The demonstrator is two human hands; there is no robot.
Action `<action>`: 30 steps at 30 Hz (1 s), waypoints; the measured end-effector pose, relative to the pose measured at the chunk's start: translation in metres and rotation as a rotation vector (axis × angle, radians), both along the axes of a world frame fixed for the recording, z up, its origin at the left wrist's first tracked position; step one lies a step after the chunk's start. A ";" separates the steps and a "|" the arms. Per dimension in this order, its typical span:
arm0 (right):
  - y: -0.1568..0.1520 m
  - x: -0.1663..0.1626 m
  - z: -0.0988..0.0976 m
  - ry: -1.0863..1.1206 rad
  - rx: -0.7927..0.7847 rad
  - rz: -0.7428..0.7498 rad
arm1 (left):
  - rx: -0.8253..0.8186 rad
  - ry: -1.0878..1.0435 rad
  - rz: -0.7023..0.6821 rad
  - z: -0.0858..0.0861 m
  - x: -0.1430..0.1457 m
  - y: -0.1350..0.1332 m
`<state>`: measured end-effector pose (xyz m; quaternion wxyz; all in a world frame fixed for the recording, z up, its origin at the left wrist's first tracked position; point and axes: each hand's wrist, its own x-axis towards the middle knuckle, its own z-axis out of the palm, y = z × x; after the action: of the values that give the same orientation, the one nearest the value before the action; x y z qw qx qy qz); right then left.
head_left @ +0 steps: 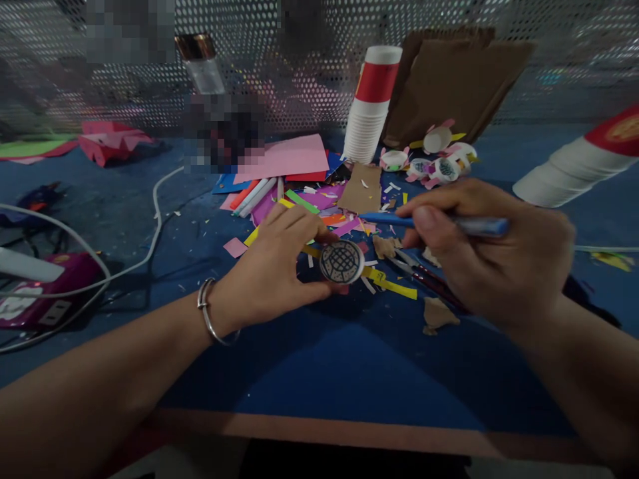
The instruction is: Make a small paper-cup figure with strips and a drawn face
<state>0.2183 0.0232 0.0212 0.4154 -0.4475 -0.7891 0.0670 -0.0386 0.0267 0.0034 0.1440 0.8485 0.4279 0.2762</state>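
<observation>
Between the thumb and fingers of my left hand (pixel 284 259) is a small white paper cup piece (pixel 342 261), its round face drawn with a dark grid pattern. A yellow paper strip (pixel 394 285) sticks out on its right side. My right hand (pixel 494 253) grips a blue pen (pixel 389 218), whose tip points left, above and apart from the cup piece. Scissors (pixel 424 276) lie on the table below the right hand, partly hidden by it. Torn cardboard bits (pixel 439 315) lie close by.
A stack of paper cups (pixel 367 126) stands at the back; another stack (pixel 564 169) leans at right. Small decorated cup pieces (pixel 439 169) sit before a cardboard sheet (pixel 454 86). Markers (pixel 254 196) and pink paper (pixel 292 158) lie behind my left hand. A white cable (pixel 157 199) crosses the left.
</observation>
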 end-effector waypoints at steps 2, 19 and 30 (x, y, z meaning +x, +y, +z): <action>0.007 0.001 -0.001 -0.075 0.002 0.040 | 0.128 0.009 0.033 0.001 -0.002 0.001; 0.021 0.006 -0.005 -0.368 -0.357 0.252 | 0.449 -0.109 0.127 -0.004 -0.008 0.004; 0.021 0.000 0.008 -0.178 -0.456 0.336 | 0.428 -0.097 0.209 -0.004 -0.004 0.000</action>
<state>0.2186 0.0446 0.0297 0.2165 -0.3963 -0.8501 0.2710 -0.0423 0.0270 -0.0010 -0.0478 0.7965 0.4376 0.4144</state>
